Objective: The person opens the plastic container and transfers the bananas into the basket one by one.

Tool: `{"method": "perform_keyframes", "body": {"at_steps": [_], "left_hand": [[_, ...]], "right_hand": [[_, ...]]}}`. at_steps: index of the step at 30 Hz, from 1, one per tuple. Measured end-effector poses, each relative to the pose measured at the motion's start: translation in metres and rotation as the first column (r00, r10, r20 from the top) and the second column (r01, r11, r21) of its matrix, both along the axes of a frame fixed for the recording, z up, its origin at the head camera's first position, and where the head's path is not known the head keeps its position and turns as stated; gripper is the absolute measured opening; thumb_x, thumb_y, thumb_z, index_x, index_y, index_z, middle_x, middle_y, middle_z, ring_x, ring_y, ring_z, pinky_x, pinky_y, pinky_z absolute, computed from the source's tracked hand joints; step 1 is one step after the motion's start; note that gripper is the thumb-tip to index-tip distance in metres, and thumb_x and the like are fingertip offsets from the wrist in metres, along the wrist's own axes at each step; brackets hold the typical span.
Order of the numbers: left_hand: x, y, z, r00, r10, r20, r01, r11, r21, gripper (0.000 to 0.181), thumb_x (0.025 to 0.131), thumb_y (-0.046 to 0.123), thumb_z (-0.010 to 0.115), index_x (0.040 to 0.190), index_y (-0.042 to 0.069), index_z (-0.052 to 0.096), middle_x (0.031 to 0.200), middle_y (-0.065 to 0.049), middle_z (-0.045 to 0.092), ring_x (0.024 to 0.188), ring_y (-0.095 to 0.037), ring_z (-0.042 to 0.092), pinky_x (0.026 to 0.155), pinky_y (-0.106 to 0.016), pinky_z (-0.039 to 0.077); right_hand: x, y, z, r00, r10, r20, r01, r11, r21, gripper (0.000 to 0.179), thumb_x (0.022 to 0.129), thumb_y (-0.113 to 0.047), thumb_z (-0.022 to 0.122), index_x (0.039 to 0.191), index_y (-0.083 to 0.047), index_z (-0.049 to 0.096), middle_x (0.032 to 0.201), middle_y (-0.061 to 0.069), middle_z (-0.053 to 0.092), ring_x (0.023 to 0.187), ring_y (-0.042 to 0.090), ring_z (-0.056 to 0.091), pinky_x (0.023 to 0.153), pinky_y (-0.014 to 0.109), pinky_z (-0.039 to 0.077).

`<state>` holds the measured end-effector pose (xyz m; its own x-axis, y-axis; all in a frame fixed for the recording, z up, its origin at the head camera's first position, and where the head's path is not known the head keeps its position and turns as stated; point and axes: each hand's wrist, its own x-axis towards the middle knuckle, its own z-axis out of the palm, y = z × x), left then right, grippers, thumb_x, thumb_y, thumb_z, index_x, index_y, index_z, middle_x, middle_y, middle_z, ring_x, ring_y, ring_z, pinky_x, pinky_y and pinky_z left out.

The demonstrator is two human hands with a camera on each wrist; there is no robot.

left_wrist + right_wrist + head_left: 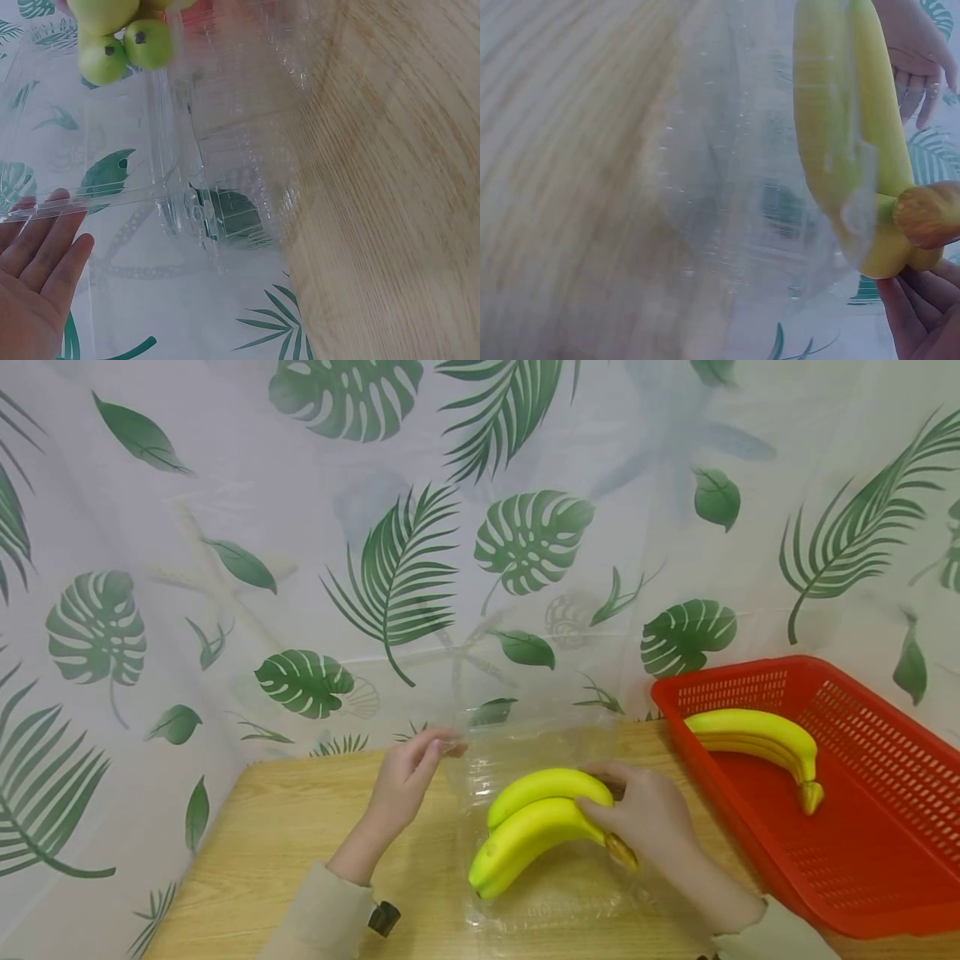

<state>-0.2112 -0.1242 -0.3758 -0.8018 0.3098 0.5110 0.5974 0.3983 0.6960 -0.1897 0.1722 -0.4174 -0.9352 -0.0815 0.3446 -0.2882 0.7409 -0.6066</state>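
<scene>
My right hand (651,806) grips a bunch of yellow bananas (536,843) near its stem end, with fingers behind it and thumb across the front. The bunch lies over a clear plastic clamshell container (570,910), its brown stem toward the right. In the right wrist view, clear plastic partly covers the bananas (817,97). My left hand (405,777) is at the left edge of the raised clear lid (540,735). In the left wrist view its fingers (56,255) are fairly straight and touch the lid's rim. Greenish banana tips show above.
A red plastic basket (847,860) with perforated sides stands at the right, holding another bunch of bananas (757,735). The wooden table (300,810) meets a leaf-patterned sheet (420,568) behind. A small black object (384,918) is beside the left sleeve.
</scene>
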Motion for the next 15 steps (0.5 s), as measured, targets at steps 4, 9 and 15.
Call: {"method": "perform_keyframes", "body": {"at_steps": [4, 9, 15], "left_hand": [[0.011, 0.004, 0.013, 1.000, -0.005, -0.005, 0.005, 1.000, -0.004, 0.026, 0.099, 0.002, 0.039, 0.111, -0.005, 0.061, 0.103, -0.021, 0.069, 0.096, -0.034, 0.066, 0.090, -0.043, 0.053], [0.008, 0.003, 0.009, 1.000, -0.007, -0.009, 0.007, 1.000, 0.003, 0.027, 0.099, 0.002, 0.039, 0.112, -0.004, 0.061, 0.103, -0.020, 0.069, 0.096, -0.033, 0.066, 0.089, -0.041, 0.054], [-0.012, -0.004, -0.015, 1.000, -0.005, -0.016, 0.005, 1.000, 0.005, 0.027, 0.101, 0.007, 0.040, 0.114, 0.004, 0.063, 0.105, -0.014, 0.070, 0.097, -0.027, 0.067, 0.089, -0.039, 0.054]], "right_hand": [[0.002, 0.000, 0.008, 1.000, 0.012, -0.019, -0.012, 1.000, 0.002, 0.036, 0.073, -0.034, 0.079, 0.106, -0.020, 0.072, 0.096, -0.004, 0.073, 0.080, 0.012, 0.066, 0.069, 0.029, 0.053], [0.005, -0.002, 0.018, 1.000, 0.021, -0.011, -0.021, 1.000, 0.003, 0.035, 0.074, -0.034, 0.079, 0.105, -0.020, 0.072, 0.095, -0.004, 0.073, 0.078, 0.011, 0.066, 0.068, 0.029, 0.053], [0.009, -0.002, 0.029, 0.999, 0.049, 0.019, -0.049, 0.999, -0.001, 0.034, 0.075, -0.035, 0.077, 0.105, -0.020, 0.071, 0.092, -0.006, 0.072, 0.076, 0.009, 0.065, 0.067, 0.026, 0.053]]}}
